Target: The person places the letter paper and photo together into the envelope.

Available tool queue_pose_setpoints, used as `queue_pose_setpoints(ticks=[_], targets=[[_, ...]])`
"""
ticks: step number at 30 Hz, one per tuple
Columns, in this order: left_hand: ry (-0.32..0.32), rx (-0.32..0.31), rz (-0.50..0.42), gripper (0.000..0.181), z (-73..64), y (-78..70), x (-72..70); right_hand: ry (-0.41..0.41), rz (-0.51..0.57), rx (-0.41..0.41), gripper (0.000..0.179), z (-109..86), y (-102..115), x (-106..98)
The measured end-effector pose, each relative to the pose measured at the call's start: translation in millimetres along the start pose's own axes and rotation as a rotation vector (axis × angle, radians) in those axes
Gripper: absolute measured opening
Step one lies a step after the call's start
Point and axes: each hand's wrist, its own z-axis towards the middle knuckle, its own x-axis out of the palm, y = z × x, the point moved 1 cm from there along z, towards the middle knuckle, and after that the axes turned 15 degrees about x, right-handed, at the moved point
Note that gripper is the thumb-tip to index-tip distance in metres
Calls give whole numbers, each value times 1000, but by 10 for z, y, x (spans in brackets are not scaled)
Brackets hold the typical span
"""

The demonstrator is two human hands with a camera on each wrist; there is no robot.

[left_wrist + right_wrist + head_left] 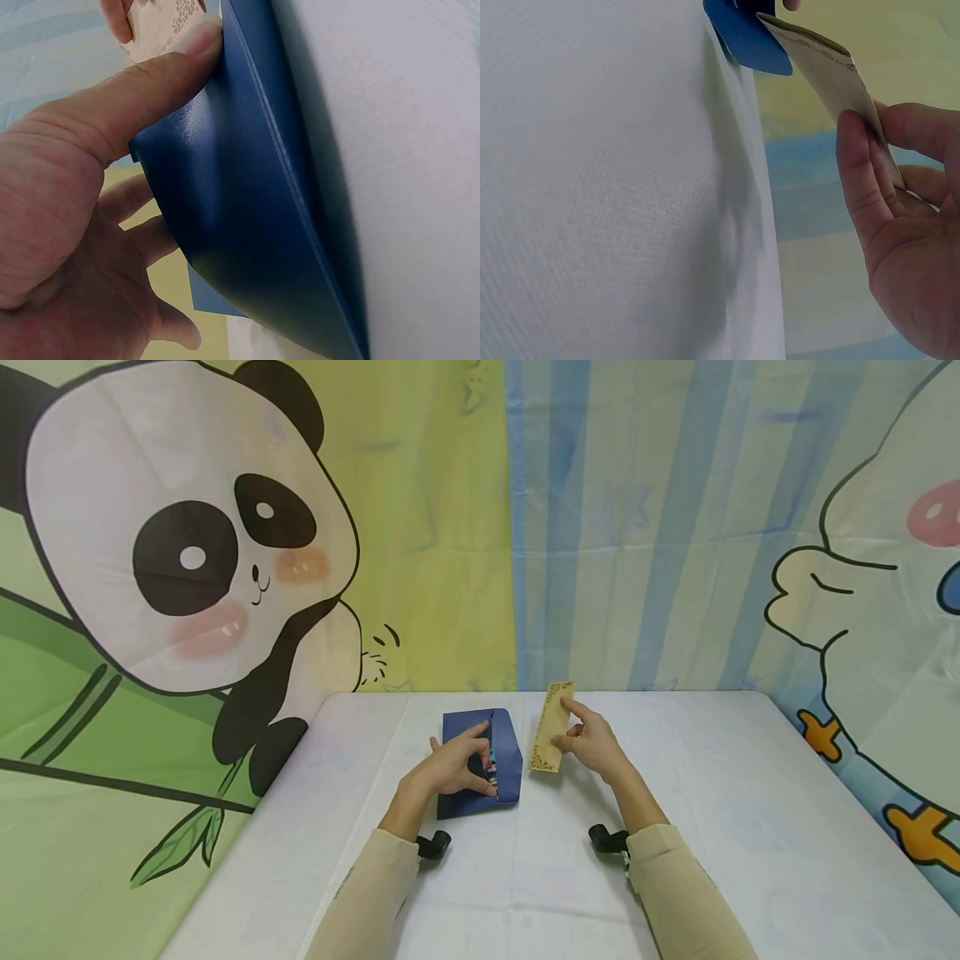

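Observation:
A dark blue envelope (pixel 509 752) lies on the table with its pointed flap opened to the right. My left hand (pixel 448 767) squeezes it between thumb and fingers, and its front panel bulges up in the left wrist view. Small multicoloured prints or items (pixel 492 767) show at the mouth; their kind is unclear. Just right of the flap, my right hand (pixel 597 746) pinches a narrow folded cream card (pixel 551 727) with brown ornamental ends. The card is tilted and raised off the table, its folded layers showing at one end in the right wrist view.
A white cloth covers the table (pixel 675 760). Behind it hangs a printed backdrop (pixel 435 527) with a panda at left and another cartoon figure at right. Black wrist-worn devices (pixel 433 845) sit at both cuffs.

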Motion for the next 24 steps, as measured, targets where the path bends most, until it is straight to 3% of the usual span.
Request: queue_pose_setpoints(ticks=[13, 24], targets=[[3, 2, 7, 41, 3, 4, 5, 24, 46, 43, 86, 4, 12, 13], [0, 5, 2, 41, 3, -1, 2, 66, 48, 33, 86, 5, 30, 42]])
